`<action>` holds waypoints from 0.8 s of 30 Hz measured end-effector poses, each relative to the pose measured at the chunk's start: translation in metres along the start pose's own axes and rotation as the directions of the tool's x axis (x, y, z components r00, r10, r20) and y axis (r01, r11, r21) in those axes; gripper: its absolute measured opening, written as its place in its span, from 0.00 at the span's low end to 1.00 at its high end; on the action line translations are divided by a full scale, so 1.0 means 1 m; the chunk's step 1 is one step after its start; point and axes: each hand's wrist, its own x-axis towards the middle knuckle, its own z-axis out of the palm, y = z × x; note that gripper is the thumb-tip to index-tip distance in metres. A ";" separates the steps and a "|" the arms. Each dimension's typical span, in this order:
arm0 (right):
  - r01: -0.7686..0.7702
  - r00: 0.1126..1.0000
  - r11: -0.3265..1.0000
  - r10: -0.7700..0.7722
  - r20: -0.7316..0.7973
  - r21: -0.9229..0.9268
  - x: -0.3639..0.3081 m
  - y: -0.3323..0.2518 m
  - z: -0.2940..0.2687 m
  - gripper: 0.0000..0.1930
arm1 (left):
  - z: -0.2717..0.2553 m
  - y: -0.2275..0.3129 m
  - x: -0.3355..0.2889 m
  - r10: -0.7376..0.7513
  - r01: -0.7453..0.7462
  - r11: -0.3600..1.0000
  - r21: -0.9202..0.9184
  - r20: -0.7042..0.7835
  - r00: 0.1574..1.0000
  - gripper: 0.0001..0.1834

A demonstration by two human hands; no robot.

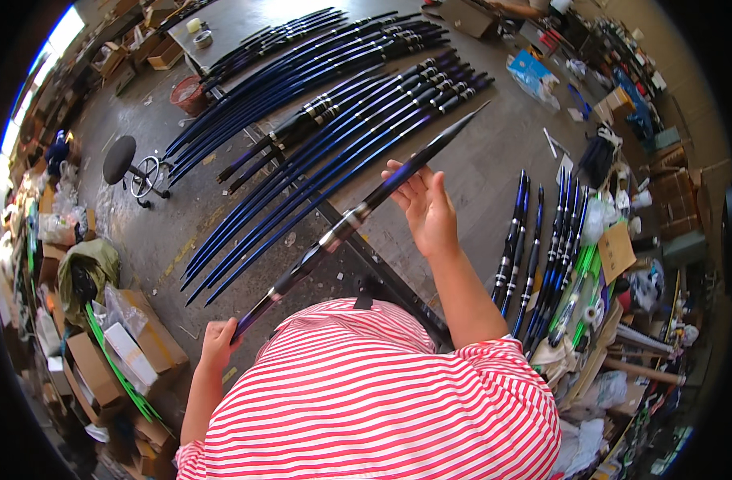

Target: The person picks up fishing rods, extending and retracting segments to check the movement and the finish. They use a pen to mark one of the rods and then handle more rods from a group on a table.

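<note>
A dark fishing rod [310,260] with purple-blue sheen and silver rings slants across in front of my body, its tapered tip up to the right. My left hand [217,344] is closed round its lower end at the lower left. Farther up, my right hand [427,210] is open, palm up, with the rod lying across its spread fingers and the thumb apart from it. Beyond the rod, a row of blue-black fishing rods [334,156] lies side by side on the table. Another bundle of rods [302,76] lies behind them.
More rods [554,252] lie at the right, beside plastic bags and green strips. A black stool [120,160] and a red bucket [190,95] stand at the left. Cardboard boxes [146,332] crowd the lower left. A blue package [532,74] lies at the far right.
</note>
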 end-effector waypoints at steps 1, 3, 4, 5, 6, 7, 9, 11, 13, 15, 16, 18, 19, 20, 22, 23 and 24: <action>-0.033 0.999 0.998 0.031 -0.032 -0.054 -0.006 0.005 -0.004 0.22 | -0.007 -0.010 -0.006 -0.047 0.047 0.998 -0.035 0.012 0.999 0.26; -0.114 0.991 0.981 0.101 -0.090 -0.154 -0.018 0.019 -0.004 0.17 | -0.018 -0.021 -0.015 -0.145 0.147 0.983 -0.111 0.026 0.989 0.26; -0.139 0.988 0.978 0.125 -0.092 -0.155 -0.023 0.027 -0.002 0.16 | -0.022 -0.024 -0.018 -0.166 0.172 0.971 -0.168 0.051 0.985 0.26; -0.163 0.984 0.974 0.149 -0.094 -0.156 -0.028 0.034 0.000 0.15 | -0.025 -0.027 -0.020 -0.185 0.197 0.954 -0.224 0.075 0.980 0.26; -0.188 0.980 0.969 0.176 -0.091 -0.157 -0.032 0.039 0.001 0.14 | -0.029 -0.031 -0.022 -0.202 0.221 0.933 -0.283 0.097 0.975 0.25; -0.182 0.983 0.960 0.172 -0.065 -0.213 -0.033 0.041 0.002 0.14 | -0.035 -0.045 -0.025 -0.174 0.197 0.938 -0.285 0.105 0.979 0.25; -0.205 0.977 0.967 0.192 -0.098 -0.150 -0.033 0.039 0.000 0.14 | -0.045 -0.059 -0.035 -0.169 0.182 0.935 -0.303 0.068 0.983 0.24; -0.221 0.968 0.975 0.217 -0.124 -0.022 -0.031 0.034 -0.006 0.15 | -0.051 -0.061 -0.044 -0.197 0.200 0.946 -0.256 0.037 0.980 0.25; -0.220 0.959 0.960 0.245 -0.143 0.171 -0.026 0.025 -0.015 0.15 | -0.059 -0.066 -0.051 -0.215 0.215 0.949 -0.231 0.023 0.976 0.25; -0.224 0.958 0.961 0.248 -0.143 0.164 -0.022 0.024 -0.022 0.15 | -0.060 -0.059 -0.055 -0.229 0.228 0.952 -0.205 0.017 0.973 0.25; -0.224 0.958 0.961 0.247 -0.143 0.159 -0.021 0.024 -0.024 0.15 | -0.061 -0.060 -0.056 -0.232 0.232 0.950 -0.207 0.022 0.972 0.25; -0.235 0.955 0.968 0.246 -0.164 0.083 -0.019 0.027 -0.027 0.15 | -0.069 -0.065 -0.058 -0.236 0.237 0.948 -0.213 0.030 0.971 0.25; -0.240 0.954 0.970 0.244 -0.172 0.046 -0.018 0.027 -0.028 0.14 | -0.071 -0.067 -0.059 -0.244 0.241 0.941 -0.238 0.018 0.970 0.25; -0.229 0.955 0.973 0.231 -0.184 0.032 -0.017 0.027 -0.029 0.14 | -0.073 -0.068 -0.060 -0.245 0.240 0.944 -0.228 0.008 0.970 0.26; -0.208 0.957 0.978 0.204 -0.207 0.004 -0.014 0.025 -0.032 0.12 | -0.080 -0.070 -0.063 -0.246 0.239 0.949 -0.206 -0.012 0.969 0.26; -0.176 0.956 0.984 0.173 -0.237 0.007 -0.012 0.023 -0.036 0.11 | -0.084 -0.068 -0.064 -0.258 0.251 0.947 -0.201 -0.009 0.966 0.25; -0.142 0.954 0.990 0.139 -0.267 0.007 -0.009 0.020 -0.042 0.10 | -0.086 -0.064 -0.064 -0.262 0.258 0.951 -0.169 0.000 0.965 0.24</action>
